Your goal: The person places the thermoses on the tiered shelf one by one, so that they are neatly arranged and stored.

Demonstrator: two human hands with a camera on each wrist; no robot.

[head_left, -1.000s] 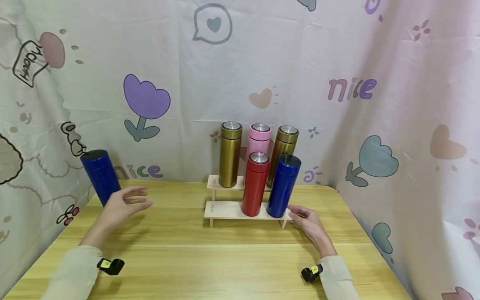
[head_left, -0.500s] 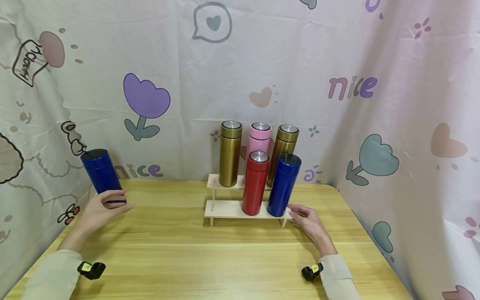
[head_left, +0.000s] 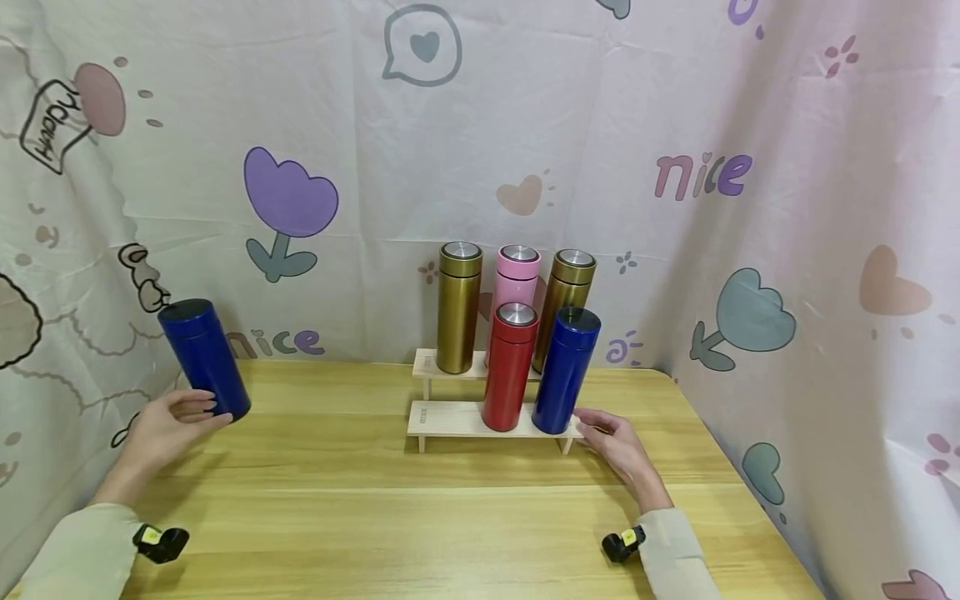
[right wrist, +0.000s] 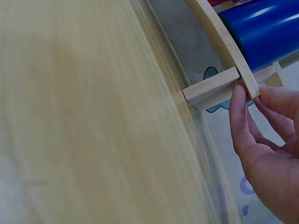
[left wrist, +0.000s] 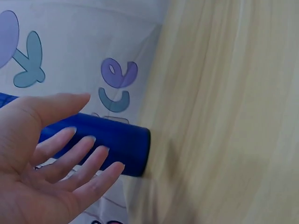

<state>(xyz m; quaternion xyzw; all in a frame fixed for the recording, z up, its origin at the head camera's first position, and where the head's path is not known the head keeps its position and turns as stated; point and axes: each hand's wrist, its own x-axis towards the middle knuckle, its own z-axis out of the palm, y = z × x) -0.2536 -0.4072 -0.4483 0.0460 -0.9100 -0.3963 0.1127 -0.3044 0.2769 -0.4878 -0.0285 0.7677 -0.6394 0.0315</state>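
At the far left, a dark blue thermos bottle [head_left: 201, 354] stands on the table and looks tilted in the head view. My left hand [head_left: 163, 429] is beside its lower part. In the left wrist view, the left hand's fingers [left wrist: 88, 148] are spread and slightly bent in front of the blue bottle [left wrist: 126, 144], not wrapped round it; contact cannot be told. My right hand [head_left: 622, 450] pinches the right end of the wooden two-step rack [head_left: 450, 419]. The right wrist view shows thumb and fingers on both sides of the rack's board [right wrist: 240, 70].
A red thermos [head_left: 512, 375] and another blue thermos [head_left: 564, 379] stand on the rack's lower step. Behind them, the upper step holds a gold thermos [head_left: 459, 321], a pink one [head_left: 517, 275] and a second gold one [head_left: 567, 287]. A printed curtain [head_left: 405, 183] borders the table [head_left: 420, 533].
My left hand has moved left and slightly down, from in front of the far-left blue thermos to beside its lower part. The right hand stays at the rack's end.
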